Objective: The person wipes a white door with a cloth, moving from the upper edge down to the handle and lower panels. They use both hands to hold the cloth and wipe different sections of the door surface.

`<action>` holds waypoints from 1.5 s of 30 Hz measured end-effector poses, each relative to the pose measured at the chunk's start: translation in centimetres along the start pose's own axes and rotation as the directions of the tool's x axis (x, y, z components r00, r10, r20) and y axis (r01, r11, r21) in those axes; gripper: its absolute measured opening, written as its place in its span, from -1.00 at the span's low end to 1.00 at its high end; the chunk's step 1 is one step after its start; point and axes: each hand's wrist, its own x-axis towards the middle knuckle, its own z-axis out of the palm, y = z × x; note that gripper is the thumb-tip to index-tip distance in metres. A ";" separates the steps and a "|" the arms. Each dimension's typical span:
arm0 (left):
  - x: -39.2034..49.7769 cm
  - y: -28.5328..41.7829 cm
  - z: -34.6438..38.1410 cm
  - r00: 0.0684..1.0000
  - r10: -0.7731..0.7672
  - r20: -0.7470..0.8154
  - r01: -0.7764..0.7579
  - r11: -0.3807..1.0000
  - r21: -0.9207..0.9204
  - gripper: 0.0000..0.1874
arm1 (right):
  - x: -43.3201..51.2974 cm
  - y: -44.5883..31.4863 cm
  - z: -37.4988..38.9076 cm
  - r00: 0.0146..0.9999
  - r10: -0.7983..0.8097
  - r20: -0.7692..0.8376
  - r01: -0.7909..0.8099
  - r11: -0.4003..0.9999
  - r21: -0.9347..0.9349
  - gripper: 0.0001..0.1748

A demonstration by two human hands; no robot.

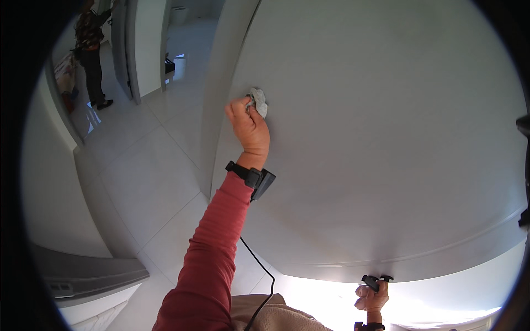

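My left hand [250, 126] pinches a crumpled whitish cloth [259, 102] against the face of a grey door [364, 136], close to its left edge. A red sleeve covers that arm, and a black band with a small device [254, 180] is strapped around the wrist. Low on the right, my right hand [372, 298] grips a black door handle [371, 282] by the edge of the door panel. Its fingers are partly hidden by the handle, and another black band shows at this wrist.
Light floor tiles [153, 178] run along the left. In a far doorway stands a person [92, 58] beside a grey door [121, 49]. A black cable [269, 273] hangs by my left arm. Dark hardware [523, 126] shows at the right rim. A grey ledge [91, 269] sits lower left.
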 end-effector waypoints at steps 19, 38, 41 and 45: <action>-9.5 -0.4 -3.6 0.994 -0.008 0.111 0.002 0.999 0.050 -0.77 | 0.3 -1.6 -0.8 0.999 0.005 0.033 -0.005 1.000 -0.008 -0.76; -17.1 5.4 -4.6 0.966 -0.018 0.257 0.021 1.000 -0.007 -0.73 | 0.3 -1.1 -1.4 0.990 0.100 0.103 -0.091 0.992 -0.088 -0.70; -19.4 4.4 -6.2 0.877 -0.403 0.262 0.424 0.906 -0.026 -0.77 | 0.4 -1.0 -1.5 0.985 0.126 0.120 -0.115 0.989 -0.095 -0.72; -21.6 6.2 -7.9 0.690 -0.572 0.443 0.556 0.811 0.182 -0.86 | 0.4 -0.6 -1.6 0.979 0.129 0.160 -0.113 0.988 -0.102 -0.69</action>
